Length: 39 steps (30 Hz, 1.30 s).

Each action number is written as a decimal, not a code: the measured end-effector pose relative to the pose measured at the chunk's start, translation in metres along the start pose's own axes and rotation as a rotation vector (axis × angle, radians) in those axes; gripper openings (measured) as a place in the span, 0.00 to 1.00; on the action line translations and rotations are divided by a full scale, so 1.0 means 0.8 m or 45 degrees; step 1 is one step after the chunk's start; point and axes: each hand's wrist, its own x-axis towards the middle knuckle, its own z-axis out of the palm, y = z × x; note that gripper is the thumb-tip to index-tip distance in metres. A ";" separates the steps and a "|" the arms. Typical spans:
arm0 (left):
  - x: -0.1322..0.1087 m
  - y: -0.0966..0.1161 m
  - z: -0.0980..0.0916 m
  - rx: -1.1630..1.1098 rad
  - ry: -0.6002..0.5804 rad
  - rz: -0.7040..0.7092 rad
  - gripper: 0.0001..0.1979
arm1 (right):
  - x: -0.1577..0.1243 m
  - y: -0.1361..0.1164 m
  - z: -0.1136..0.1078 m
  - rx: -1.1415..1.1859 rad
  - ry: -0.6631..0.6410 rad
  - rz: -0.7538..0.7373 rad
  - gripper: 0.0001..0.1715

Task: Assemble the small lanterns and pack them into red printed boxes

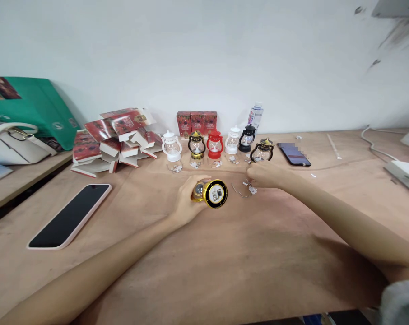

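Observation:
My left hand [187, 201] is wrapped round a gold and black lantern [216, 194], tipped so that its round base faces me, with small metal parts showing in the base's middle. Farther right, my right hand [258, 175] has its fingers bent down near the wooden table; what they hold, if anything, is hidden. Just below its fingers lie small white tags [253, 190] and a thin bent wire [240, 193]. Behind this hand stands a bronze lantern [262, 151], partly covered by it.
A row of upright lanterns, including a red one [215, 145], stands behind my hands. Opened red boxes [99, 131] are heaped at the left. A phone [71, 216] lies front left, another phone [294, 154] back right. A bottle [255, 116] stands by the wall.

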 end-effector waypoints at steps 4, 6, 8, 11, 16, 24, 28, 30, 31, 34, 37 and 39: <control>0.000 0.000 -0.001 0.003 -0.004 -0.007 0.19 | 0.004 0.000 0.005 -0.027 0.014 -0.017 0.15; 0.000 0.000 0.000 0.006 -0.005 -0.014 0.19 | 0.005 -0.001 0.007 -0.027 0.021 -0.023 0.15; 0.000 0.000 0.000 0.009 -0.005 -0.015 0.19 | 0.008 -0.002 0.010 -0.029 0.032 -0.030 0.14; 0.000 -0.001 0.000 0.017 -0.010 -0.020 0.20 | 0.009 -0.002 0.010 -0.037 0.073 -0.025 0.14; -0.001 -0.002 0.001 0.010 -0.008 -0.013 0.19 | -0.008 0.003 -0.012 -0.024 0.220 0.027 0.13; 0.001 0.001 0.002 -0.050 -0.011 -0.040 0.19 | -0.051 -0.043 -0.049 0.620 1.125 -0.513 0.10; 0.001 0.002 0.002 -0.073 -0.021 -0.062 0.20 | -0.051 -0.070 -0.044 0.538 1.301 -0.586 0.10; 0.001 0.001 0.002 -0.070 -0.027 -0.058 0.20 | -0.048 -0.077 -0.040 0.438 1.360 -0.583 0.11; 0.001 0.001 0.002 -0.062 -0.030 -0.051 0.20 | -0.047 -0.079 -0.039 0.385 1.380 -0.581 0.10; 0.001 0.003 0.001 -0.026 -0.041 -0.043 0.20 | -0.045 -0.082 -0.037 0.266 1.433 -0.559 0.10; 0.002 0.005 0.000 0.001 -0.064 -0.048 0.19 | -0.046 -0.083 -0.035 0.222 1.416 -0.517 0.11; 0.002 0.005 0.000 0.001 -0.060 -0.029 0.18 | -0.047 -0.085 -0.035 0.223 1.383 -0.509 0.12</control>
